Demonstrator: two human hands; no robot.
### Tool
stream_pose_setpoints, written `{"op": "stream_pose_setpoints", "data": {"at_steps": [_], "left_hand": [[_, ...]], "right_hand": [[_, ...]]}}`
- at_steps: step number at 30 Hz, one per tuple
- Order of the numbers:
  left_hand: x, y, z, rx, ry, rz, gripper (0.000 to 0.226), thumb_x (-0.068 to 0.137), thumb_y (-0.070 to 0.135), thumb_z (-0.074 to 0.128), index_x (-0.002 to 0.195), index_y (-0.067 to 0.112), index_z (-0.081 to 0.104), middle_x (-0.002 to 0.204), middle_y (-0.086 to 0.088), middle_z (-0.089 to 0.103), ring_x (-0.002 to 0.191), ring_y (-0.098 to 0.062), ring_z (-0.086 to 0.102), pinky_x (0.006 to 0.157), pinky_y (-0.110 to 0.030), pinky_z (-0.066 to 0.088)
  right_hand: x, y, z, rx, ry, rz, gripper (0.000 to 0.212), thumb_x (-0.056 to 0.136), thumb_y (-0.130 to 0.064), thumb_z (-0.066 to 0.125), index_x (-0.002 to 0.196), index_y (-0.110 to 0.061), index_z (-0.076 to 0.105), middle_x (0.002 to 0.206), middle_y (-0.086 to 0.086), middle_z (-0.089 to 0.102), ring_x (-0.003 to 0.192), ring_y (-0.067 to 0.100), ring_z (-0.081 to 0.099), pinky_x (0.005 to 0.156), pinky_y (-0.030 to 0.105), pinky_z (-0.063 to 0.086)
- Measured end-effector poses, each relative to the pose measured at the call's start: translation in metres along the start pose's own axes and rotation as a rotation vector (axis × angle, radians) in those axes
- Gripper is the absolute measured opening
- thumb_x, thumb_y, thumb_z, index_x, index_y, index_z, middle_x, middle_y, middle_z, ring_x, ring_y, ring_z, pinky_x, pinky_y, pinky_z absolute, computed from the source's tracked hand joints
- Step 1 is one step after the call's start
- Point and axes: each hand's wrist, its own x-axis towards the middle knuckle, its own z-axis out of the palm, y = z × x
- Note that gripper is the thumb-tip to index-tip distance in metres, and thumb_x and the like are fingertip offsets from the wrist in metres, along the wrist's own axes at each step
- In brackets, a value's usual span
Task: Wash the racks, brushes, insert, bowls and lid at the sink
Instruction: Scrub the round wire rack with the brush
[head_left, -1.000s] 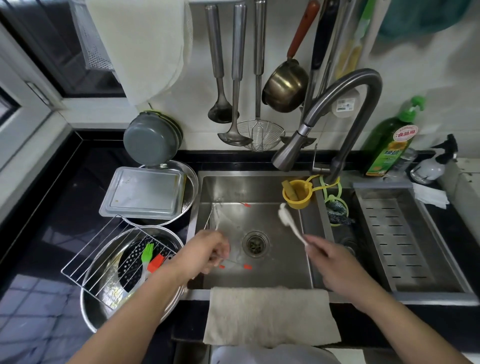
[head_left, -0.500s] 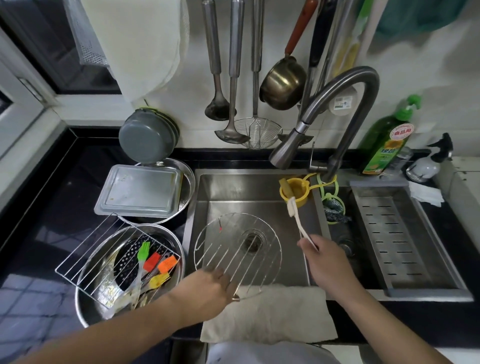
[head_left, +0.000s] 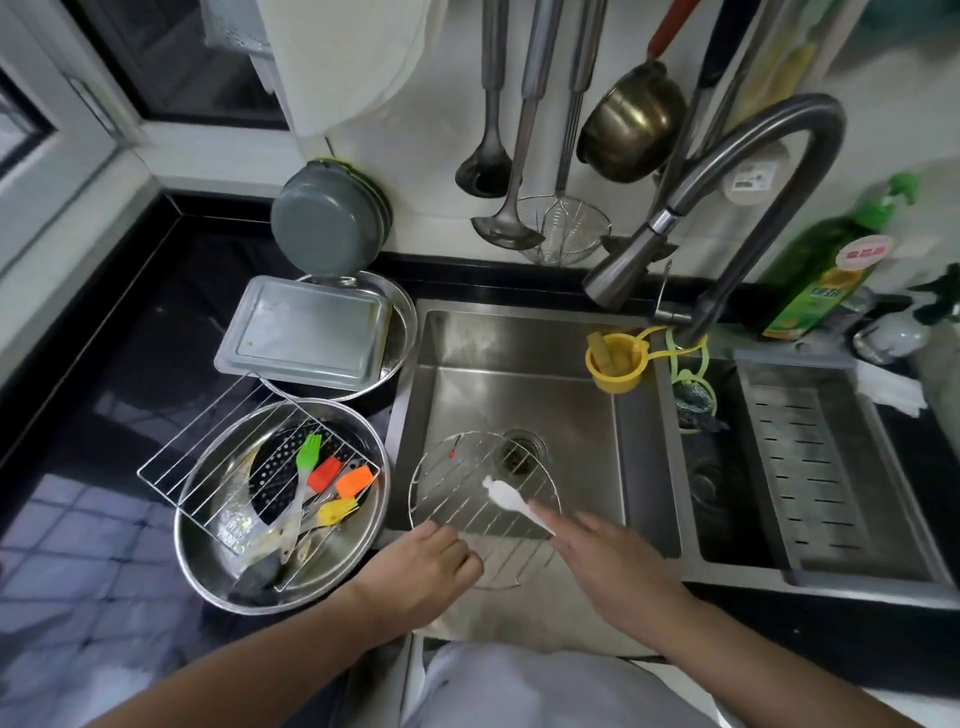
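While the left hand (head_left: 415, 571) pinches the near rim of the round wire rack (head_left: 483, 499) over the sink (head_left: 519, 353), the right hand (head_left: 608, 561) grips a white brush (head_left: 506, 496) laid on its wires; coloured brushes (head_left: 322, 483) lie in the bowl (head_left: 208, 566) on the table (head_left: 104, 338).

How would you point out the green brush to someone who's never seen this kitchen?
Left of the sink, find the nearer round steel bowl under a square wire rack. The green brush is farthest back of four coloured brushes.
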Motion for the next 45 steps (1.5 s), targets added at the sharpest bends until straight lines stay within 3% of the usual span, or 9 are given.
{"op": "stream_pose_setpoints", "data": {"at_steps": [5, 12, 16, 20, 25, 29, 34, 38, 45], "left_hand": [[0.003, 0.011, 0.009, -0.003, 0.112, -0.046, 0.016, 0.093, 0.019, 0.051, 0.099, 0.014, 0.064, 0.081, -0.002, 0.059, 0.071, -0.023, 0.049, 0.065, -0.035, 0.044], [-0.008, 0.034, 0.019, -0.022, 0.156, -0.206, 0.022, 0.089, 0.019, 0.057, 0.106, 0.01, 0.068, 0.083, -0.004, 0.058, 0.073, -0.025, 0.049, 0.07, -0.038, 0.041], [-0.021, 0.038, 0.023, -0.053, 0.185, -0.267, 0.03, 0.087, 0.016, 0.058, 0.114, 0.007, 0.069, 0.085, -0.003, 0.058, 0.075, -0.025, 0.05, 0.07, -0.037, 0.04], [-0.028, 0.042, 0.027, -0.092, 0.198, -0.269, 0.034, 0.091, 0.016, 0.059, 0.123, 0.004, 0.064, 0.098, -0.007, 0.064, 0.083, -0.027, 0.056, 0.072, -0.039, 0.05], [-0.031, 0.042, 0.03, -0.092, 0.192, -0.262, 0.034, 0.095, 0.016, 0.055, 0.126, 0.005, 0.065, 0.114, -0.011, 0.068, 0.093, -0.028, 0.064, 0.078, -0.04, 0.055], [-0.033, 0.037, 0.031, -0.123, 0.223, -0.282, 0.03, 0.096, 0.016, 0.055, 0.121, 0.006, 0.068, 0.115, -0.01, 0.07, 0.092, -0.027, 0.064, 0.078, -0.038, 0.054], [-0.039, 0.046, 0.036, -0.133, 0.2, -0.256, 0.029, 0.096, 0.015, 0.056, 0.121, 0.007, 0.068, 0.117, -0.01, 0.069, 0.096, -0.027, 0.065, 0.079, -0.038, 0.054], [-0.044, 0.044, 0.039, -0.123, 0.171, -0.285, 0.035, 0.091, 0.016, 0.055, 0.122, 0.007, 0.069, 0.117, -0.01, 0.07, 0.095, -0.027, 0.066, 0.078, -0.038, 0.055], [-0.045, 0.046, 0.042, -0.16, 0.112, -0.279, 0.036, 0.09, 0.013, 0.057, 0.124, 0.005, 0.067, 0.121, -0.011, 0.068, 0.096, -0.027, 0.065, 0.078, -0.037, 0.055]], "right_hand": [[0.045, 0.006, -0.009, -0.028, 0.142, 0.211, 0.057, 0.107, -0.015, 0.036, 0.157, -0.037, 0.022, 0.112, 0.007, 0.059, 0.09, 0.026, 0.063, 0.067, 0.039, 0.047], [0.066, -0.018, 0.016, 0.428, 0.171, 0.251, 0.044, 0.106, -0.034, 0.039, 0.149, -0.043, 0.04, 0.105, 0.003, 0.07, 0.083, 0.022, 0.064, 0.071, 0.039, 0.054], [0.066, -0.023, 0.019, 0.322, 0.163, 0.263, 0.047, 0.108, -0.033, 0.035, 0.152, -0.046, 0.032, 0.09, -0.003, 0.059, 0.068, 0.013, 0.053, 0.054, 0.028, 0.037], [0.051, -0.052, 0.031, 0.172, -0.089, -0.068, 0.046, 0.108, -0.035, 0.033, 0.151, -0.051, 0.029, 0.103, -0.006, 0.048, 0.085, 0.017, 0.053, 0.07, 0.032, 0.04], [0.086, -0.016, 0.028, 0.12, 0.01, 0.174, 0.045, 0.108, -0.028, 0.037, 0.151, -0.042, 0.038, 0.12, 0.006, 0.063, 0.1, 0.024, 0.062, 0.076, 0.034, 0.048], [0.073, -0.035, 0.034, 0.117, -0.183, -0.116, 0.046, 0.108, -0.034, 0.035, 0.151, -0.05, 0.032, 0.098, -0.004, 0.051, 0.085, 0.015, 0.05, 0.069, 0.033, 0.041], [0.106, 0.006, 0.028, 0.034, -0.087, 0.067, 0.047, 0.108, -0.032, 0.036, 0.152, -0.049, 0.031, 0.118, 0.006, 0.06, 0.097, 0.026, 0.061, 0.082, 0.039, 0.052], [0.063, -0.027, 0.04, 0.036, -0.299, -0.193, 0.046, 0.107, -0.045, 0.027, 0.151, -0.057, 0.022, 0.111, -0.005, 0.056, 0.101, 0.023, 0.06, 0.083, 0.035, 0.05], [0.086, -0.026, 0.039, -0.079, -0.159, -0.084, 0.051, 0.108, -0.027, 0.036, 0.153, -0.049, 0.029, 0.105, 0.003, 0.056, 0.095, 0.027, 0.061, 0.073, 0.037, 0.047]]}}
